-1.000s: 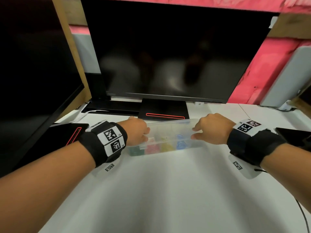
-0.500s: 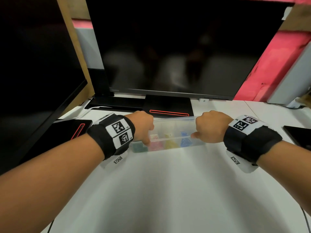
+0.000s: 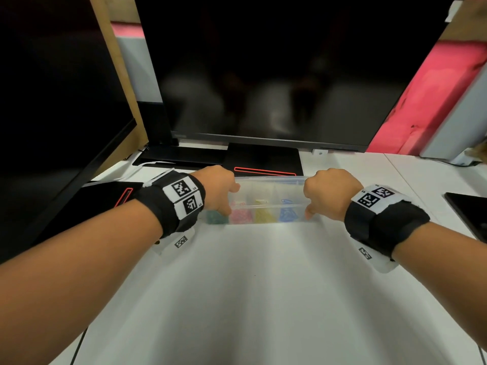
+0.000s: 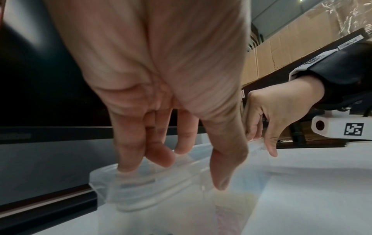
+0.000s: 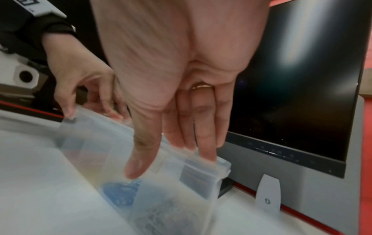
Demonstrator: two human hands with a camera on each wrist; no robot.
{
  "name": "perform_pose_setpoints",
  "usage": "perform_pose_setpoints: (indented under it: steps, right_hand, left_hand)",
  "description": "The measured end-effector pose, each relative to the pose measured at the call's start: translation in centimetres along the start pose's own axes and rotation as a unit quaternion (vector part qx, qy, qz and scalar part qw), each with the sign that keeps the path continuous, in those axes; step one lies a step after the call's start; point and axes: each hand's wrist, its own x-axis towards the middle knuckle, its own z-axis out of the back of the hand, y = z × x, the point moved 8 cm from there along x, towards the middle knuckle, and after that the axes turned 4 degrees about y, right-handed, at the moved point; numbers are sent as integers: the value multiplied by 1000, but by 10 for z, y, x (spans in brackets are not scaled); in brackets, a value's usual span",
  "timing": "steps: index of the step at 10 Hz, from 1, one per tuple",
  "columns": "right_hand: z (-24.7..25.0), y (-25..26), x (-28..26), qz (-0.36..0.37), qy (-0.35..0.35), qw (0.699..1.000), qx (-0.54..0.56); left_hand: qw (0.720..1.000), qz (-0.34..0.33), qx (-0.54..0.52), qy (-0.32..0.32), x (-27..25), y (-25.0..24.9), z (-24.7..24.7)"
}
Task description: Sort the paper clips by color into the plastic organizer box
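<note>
We read "Lenovo" tag [image 4: 242, 93] on monitor [image 3: 276, 75]. Clear organizer box [image 3: 266, 204] on white desk [image 3: 263, 285] holds green, pink, yellow, blue paper clips [image 3: 287, 214], separate compartments. Our left hand [image 3: 218, 191] and right hand [image 3: 329, 193] grip box ends, fingers over lid, thumbs on near side.

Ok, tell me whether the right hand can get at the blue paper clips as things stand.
Probably not yet: the right hand holds the organizer box at its end, and the clear lid seems to lie over the blue paper clips.

Bare desk [image 3: 263, 285] in front; monitor [image 3: 276, 75] (and its base [image 3: 263, 160]) blocks behind
</note>
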Motion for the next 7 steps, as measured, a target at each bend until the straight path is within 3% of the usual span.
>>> perform_pose_setpoints:
  steps: [3,6,7]
  right_hand:
    - [-5,2,-3,-30,-19,999,0]
    - [-3,1,-19,-72,-15,994,78]
    - [3,10,-32,-46,-88,984,147]
  left_hand:
    - [1000,19,-4,0,8,2,-4]
    - [993,41,-75,-84,-34,-4,-2]
    - [989,-1,-115,-87,-60,-19,-1]
